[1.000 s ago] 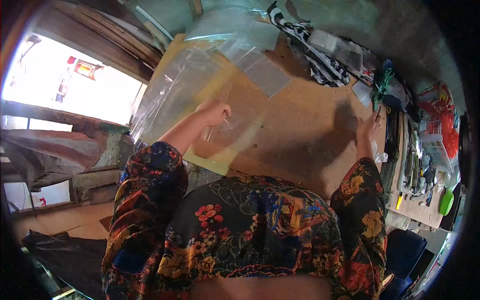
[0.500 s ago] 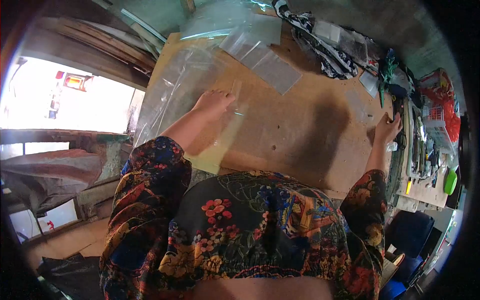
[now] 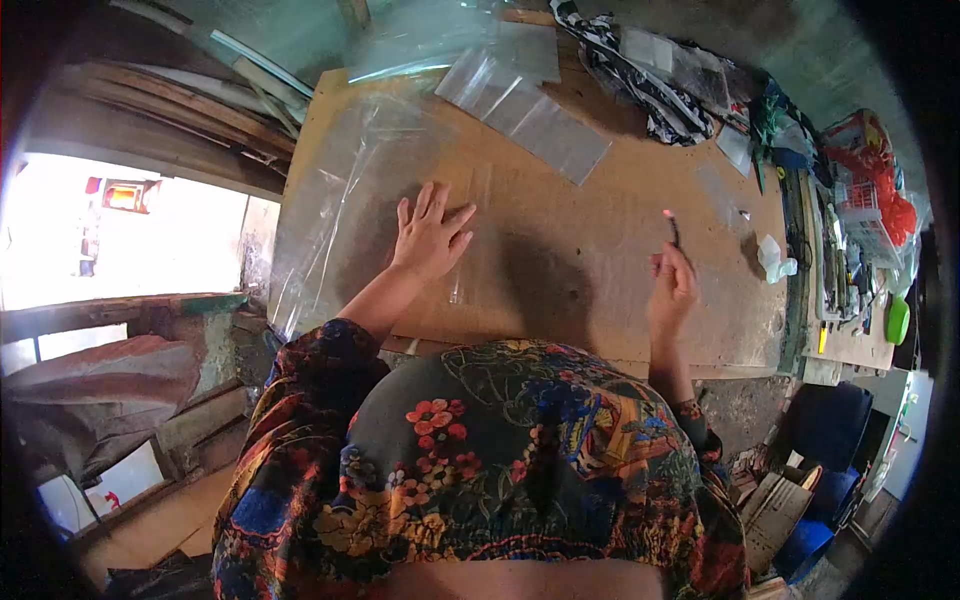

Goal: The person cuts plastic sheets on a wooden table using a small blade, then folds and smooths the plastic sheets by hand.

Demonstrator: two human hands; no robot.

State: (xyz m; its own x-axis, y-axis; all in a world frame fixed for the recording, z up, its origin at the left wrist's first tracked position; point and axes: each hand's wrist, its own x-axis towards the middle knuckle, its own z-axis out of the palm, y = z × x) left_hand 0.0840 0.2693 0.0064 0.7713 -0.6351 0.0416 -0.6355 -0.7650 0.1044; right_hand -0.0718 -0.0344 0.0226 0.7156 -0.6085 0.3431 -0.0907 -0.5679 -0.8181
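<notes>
My left hand (image 3: pixel 428 242) lies with spread fingers on a clear plastic sheet (image 3: pixel 345 185) at the left of the wooden tabletop (image 3: pixel 620 190). A narrow clear strip (image 3: pixel 480 185) shows by its fingertips. Over the right half of the tabletop, my right hand (image 3: pixel 676 285) pinches a thin dark stick-like tool (image 3: pixel 676 235) with a pinkish-red tip pointing away from me. Its exact kind is too small to make out. Flat clear plastic bags (image 3: pixel 535 120) lie beyond my hands, toward the far edge.
A black-and-white striped plastic bag (image 3: pixel 650 95) is bunched at the far right. Crumpled white plastic (image 3: pixel 774 262) sits near the right edge. Beyond that edge are a tray of tools (image 3: pixel 835 260), a basket with red plastic (image 3: pixel 875 195) and a green object (image 3: pixel 898 320).
My right hand has come from the table's right edge toward the middle, now with the dark stick-like tool in it. The left hand's fingers have spread out and flattened.
</notes>
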